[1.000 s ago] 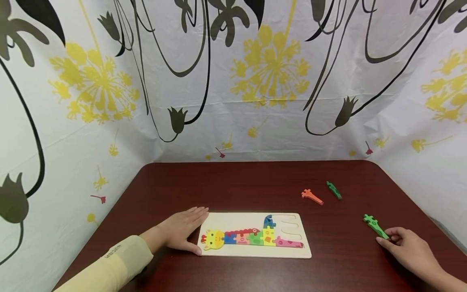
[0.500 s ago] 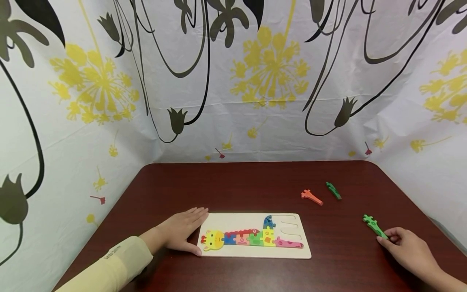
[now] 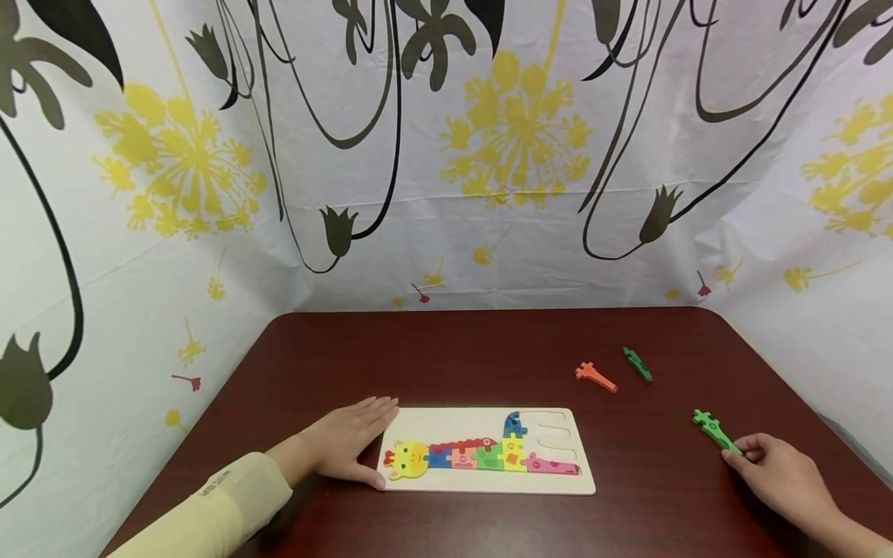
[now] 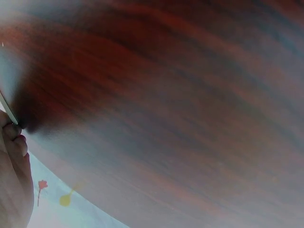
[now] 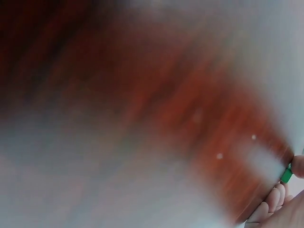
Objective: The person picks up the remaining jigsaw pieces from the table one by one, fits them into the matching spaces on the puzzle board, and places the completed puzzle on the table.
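Observation:
A pale giraffe puzzle board [image 3: 446, 422] lies flat on the dark red-brown table. Its yellow head, several coloured body pieces and a pink leg piece [image 3: 553, 464] sit in place; leg-shaped outlines show at its upper right. My left hand [image 3: 352, 438] rests at the board's left end, fingers straight at the far corner and thumb at the near one. Off to the right, my right hand [image 3: 788, 474] pinches the lower end of a light green puzzle piece [image 3: 713, 428] between thumb and fingers. In the right wrist view only a green tip [image 5: 286, 174] of it shows.
Beyond the board, to its right, an orange puzzle piece [image 3: 596, 377] and a dark green puzzle piece [image 3: 638, 364] lie on the table [image 3: 446, 356]. A white patterned cloth [image 3: 488, 256] hangs around the table's back and sides.

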Tool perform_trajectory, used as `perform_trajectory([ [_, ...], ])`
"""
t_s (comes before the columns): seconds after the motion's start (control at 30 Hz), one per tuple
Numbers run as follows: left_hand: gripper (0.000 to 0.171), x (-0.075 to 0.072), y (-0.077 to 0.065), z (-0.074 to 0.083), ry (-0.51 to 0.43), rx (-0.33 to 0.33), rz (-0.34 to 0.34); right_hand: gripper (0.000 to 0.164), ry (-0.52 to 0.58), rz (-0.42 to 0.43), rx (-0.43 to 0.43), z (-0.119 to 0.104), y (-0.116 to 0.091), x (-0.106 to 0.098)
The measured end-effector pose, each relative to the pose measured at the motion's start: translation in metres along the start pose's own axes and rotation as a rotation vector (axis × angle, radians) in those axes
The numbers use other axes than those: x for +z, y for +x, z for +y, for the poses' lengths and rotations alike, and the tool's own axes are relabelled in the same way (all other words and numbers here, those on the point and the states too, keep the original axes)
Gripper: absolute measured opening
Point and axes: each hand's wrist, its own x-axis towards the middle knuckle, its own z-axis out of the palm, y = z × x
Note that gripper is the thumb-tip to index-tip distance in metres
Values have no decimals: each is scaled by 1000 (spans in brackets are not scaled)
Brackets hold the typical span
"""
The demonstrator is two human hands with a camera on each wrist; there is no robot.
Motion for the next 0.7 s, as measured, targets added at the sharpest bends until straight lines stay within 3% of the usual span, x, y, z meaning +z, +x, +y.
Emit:
perform_trajectory([
  [0.7,112,1,-2,-1,4,10,22,32,4,61,4,-2,3,-2],
])
